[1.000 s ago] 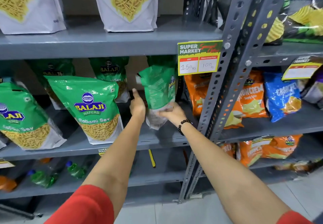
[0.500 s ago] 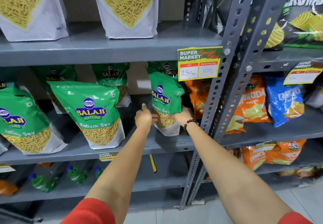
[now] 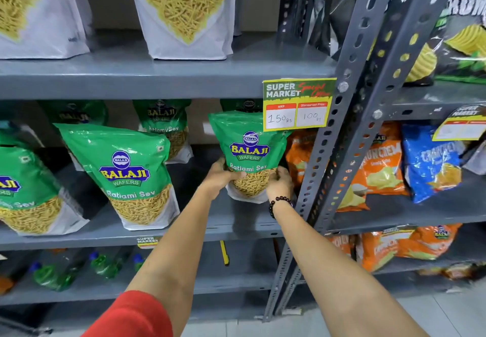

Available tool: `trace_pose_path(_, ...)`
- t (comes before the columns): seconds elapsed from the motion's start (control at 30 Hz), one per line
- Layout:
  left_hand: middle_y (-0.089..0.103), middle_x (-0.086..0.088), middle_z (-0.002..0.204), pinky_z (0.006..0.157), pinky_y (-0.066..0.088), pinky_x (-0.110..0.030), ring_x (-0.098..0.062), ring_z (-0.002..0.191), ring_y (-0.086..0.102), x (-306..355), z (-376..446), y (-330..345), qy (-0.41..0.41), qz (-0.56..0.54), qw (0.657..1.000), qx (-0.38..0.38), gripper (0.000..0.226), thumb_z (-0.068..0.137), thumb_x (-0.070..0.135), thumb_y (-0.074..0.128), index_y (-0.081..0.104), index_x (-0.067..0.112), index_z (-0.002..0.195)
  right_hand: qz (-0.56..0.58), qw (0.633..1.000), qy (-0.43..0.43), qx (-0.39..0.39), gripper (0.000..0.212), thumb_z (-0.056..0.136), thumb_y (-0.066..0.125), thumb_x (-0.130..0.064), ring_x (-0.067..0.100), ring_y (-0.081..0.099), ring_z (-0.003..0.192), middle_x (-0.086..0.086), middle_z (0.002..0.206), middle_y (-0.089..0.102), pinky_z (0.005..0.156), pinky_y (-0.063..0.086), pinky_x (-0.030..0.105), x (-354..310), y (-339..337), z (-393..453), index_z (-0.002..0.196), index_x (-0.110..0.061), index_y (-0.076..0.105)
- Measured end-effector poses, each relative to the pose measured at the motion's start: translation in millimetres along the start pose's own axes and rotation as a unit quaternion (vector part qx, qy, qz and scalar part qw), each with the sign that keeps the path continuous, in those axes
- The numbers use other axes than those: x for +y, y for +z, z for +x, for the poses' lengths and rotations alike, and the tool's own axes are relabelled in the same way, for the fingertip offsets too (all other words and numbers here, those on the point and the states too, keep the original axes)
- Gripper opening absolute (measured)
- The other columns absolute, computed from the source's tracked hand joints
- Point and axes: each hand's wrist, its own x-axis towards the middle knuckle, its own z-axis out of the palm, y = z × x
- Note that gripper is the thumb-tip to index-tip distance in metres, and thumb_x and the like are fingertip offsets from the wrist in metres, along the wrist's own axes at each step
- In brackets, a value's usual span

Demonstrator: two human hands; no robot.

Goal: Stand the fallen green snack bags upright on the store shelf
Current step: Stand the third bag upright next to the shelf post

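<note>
A green Balaji Ratlami Sev bag [image 3: 248, 150] stands upright with its label facing me at the right end of the grey middle shelf [image 3: 231, 228]. My left hand [image 3: 222, 176] grips its lower left side and my right hand [image 3: 280, 182], with a black bead bracelet, grips its lower right side. Two more green bags stand to the left: one in the middle [image 3: 126, 173] and one at the left edge [image 3: 23, 192], both leaning back. Further green bags [image 3: 163, 126] stand behind them in shadow.
A price tag [image 3: 298, 105] hangs from the upper shelf just above the held bag. Grey perforated uprights [image 3: 331, 152] rise right beside my right hand. Orange and blue chip bags [image 3: 431, 163] fill the right bay. Green bottles [image 3: 55, 276] lie on the lower shelf.
The held bag was turned side-on and raised a second ago; it now faces front, upright, lower on the shelf. Both hands shifted down to its lower corners.
</note>
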Motion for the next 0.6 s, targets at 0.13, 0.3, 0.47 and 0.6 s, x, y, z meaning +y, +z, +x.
trace_pose_path(0.13,0.063,-0.014,0.125,0.093,0.05,-0.037,-0.026,0.108,0.061,-4.5,-3.4,1.5,0.018,-0.001,0.999,0.037,0.062,0.064,0.007,0.083,0.056,0.003,0.12,0.101,0.987,-0.023,-0.122,0.038,0.092,0.054,-0.017,0.012,0.059,0.091,0.007,0.12,0.062,0.064,0.047,0.008,-2.6,-2.6,4.8,0.129,-0.011,0.051)
trace_pose_path(0.3,0.066,-0.015,0.121,0.096,0.051,-0.045,-0.03,0.108,0.063,-5.0,-13.6,10.6,0.019,0.009,0.996,0.082,0.064,0.061,0.014,0.086,0.059,0.002,0.118,0.142,0.977,-0.029,-0.156,0.054,0.082,0.068,-0.028,0.018,0.06,0.104,0.004,0.124,0.062,0.083,0.048,0.025,2.5,-4.9,0.8,0.131,-0.016,0.048)
trace_pose_path(0.47,0.067,-0.012,0.119,0.089,0.054,-0.036,-0.022,0.097,0.063,-5.0,-33.9,14.1,0.025,0.029,0.996,0.079,0.063,0.06,0.018,0.087,0.059,0.006,0.115,0.11,0.985,0.0,-0.129,0.066,0.08,0.067,-0.039,0.018,0.053,0.111,0.0,0.123,0.056,0.092,0.041,0.032,5.7,-10.9,-12.5,0.136,-0.018,0.039)
trace_pose_path(0.6,0.067,-0.011,0.118,0.091,0.054,-0.039,-0.023,0.1,0.064,-7.6,-50.3,14.0,0.025,0.05,0.996,0.067,0.064,0.058,0.024,0.088,0.059,0.007,0.113,0.114,0.987,0.003,-0.117,0.058,0.078,0.068,-0.041,0.02,0.057,0.109,-0.003,0.115,0.061,0.091,0.041,0.032,8.7,-17.4,-27.7,0.129,-0.02,0.048)
